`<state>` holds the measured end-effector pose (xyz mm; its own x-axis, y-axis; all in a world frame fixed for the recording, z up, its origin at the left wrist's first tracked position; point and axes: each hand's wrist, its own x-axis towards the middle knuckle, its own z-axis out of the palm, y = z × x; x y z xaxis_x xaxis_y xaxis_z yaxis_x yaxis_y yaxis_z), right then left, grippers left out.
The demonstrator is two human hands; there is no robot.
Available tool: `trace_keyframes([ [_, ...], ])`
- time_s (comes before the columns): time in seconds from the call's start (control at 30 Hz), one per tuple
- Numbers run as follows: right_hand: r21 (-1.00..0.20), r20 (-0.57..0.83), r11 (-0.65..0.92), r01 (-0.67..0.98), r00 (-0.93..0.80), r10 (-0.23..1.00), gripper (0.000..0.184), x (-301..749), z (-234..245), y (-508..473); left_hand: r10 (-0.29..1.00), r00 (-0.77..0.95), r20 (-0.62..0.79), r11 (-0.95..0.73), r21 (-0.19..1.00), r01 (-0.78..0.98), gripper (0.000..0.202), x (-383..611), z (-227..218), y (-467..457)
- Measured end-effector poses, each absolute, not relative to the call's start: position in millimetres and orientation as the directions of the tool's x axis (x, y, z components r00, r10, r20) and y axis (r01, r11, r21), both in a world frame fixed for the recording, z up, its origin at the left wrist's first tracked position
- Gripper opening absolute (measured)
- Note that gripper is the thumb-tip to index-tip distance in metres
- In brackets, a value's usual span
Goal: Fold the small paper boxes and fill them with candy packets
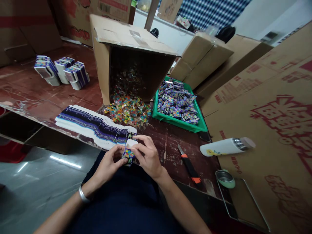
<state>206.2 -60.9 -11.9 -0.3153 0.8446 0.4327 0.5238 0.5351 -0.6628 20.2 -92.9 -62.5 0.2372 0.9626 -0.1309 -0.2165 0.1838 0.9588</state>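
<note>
Near the table's front edge, my left hand [110, 162] is closed on a small printed box [128, 153] in purple, blue and green with a white flap. My right hand [147, 155] pinches the same box from the right, its fingers at the white flap. Just beyond my hands lies a long overlapping row of flat printed cartons [95, 126], white at the edges with dark purple bands. Loose candy in clear wrappers [129, 109] spills out of a cardboard box [143, 48] tipped on its side. What the held box contains cannot be seen.
A green tray [179, 121] of small purple packets stands right of the cardboard box. An orange-black knife [189, 167] lies on the table [168, 143], blade exposed. Farther right are a white flask [219, 148] and a green cup [225, 178]. Bundled cartons [78, 74] sit at left.
</note>
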Motion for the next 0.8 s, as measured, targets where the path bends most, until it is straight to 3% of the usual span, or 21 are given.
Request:
trace_keyframes([
  [0.13,-0.86,0.302,0.379,0.341,-0.257,0.918,0.027,203.3,-24.4,-68.4,0.982,0.159,-0.105,0.146,0.95,-0.275,0.062,22.1,-57.6,-96.2],
  [0.23,-0.929,0.214,0.268,0.256,-0.217,0.952,0.023,200.1,-35.4,-75.9,0.976,0.194,-0.099,0.15,0.951,-0.27,0.055,23.7,-55.3,-98.8],
  [0.3,-0.927,0.222,0.275,0.256,-0.217,0.95,0.018,197.6,-40.4,-79.4,0.97,0.222,-0.095,0.154,0.951,-0.266,0.049,25.0,-54.8,-99.7],
  [0.4,-0.871,0.34,0.381,0.309,-0.181,0.923,0.012,194.8,-44.2,-81.0,0.965,0.249,-0.082,0.15,0.952,-0.267,0.042,26.8,-54.3,-99.8],
  [0.5,-0.821,0.437,0.454,0.346,-0.13,0.89,0.017,193.0,-45.6,-79.7,0.965,0.253,-0.066,0.14,0.948,-0.285,0.033,28.2,-54.1,-99.3],
  [0.63,-0.851,0.384,0.416,0.319,-0.16,0.909,0.01,190.3,-44.5,-76.4,0.968,0.245,-0.05,0.14,0.921,-0.364,0.028,29.4,-57.5,-99.9],
  [0.7,-0.86,0.356,0.4,0.317,-0.189,0.915,0.017,189.3,-44.0,-75.2,0.965,0.258,-0.054,0.153,0.911,-0.382,0.027,29.6,-60.3,-100.5],
  [0.8,-0.825,0.406,0.456,0.332,-0.214,0.889,0.017,189.1,-45.5,-74.9,0.969,0.239,-0.058,0.149,0.912,-0.382,0.026,30.6,-63.0,-100.7],
])
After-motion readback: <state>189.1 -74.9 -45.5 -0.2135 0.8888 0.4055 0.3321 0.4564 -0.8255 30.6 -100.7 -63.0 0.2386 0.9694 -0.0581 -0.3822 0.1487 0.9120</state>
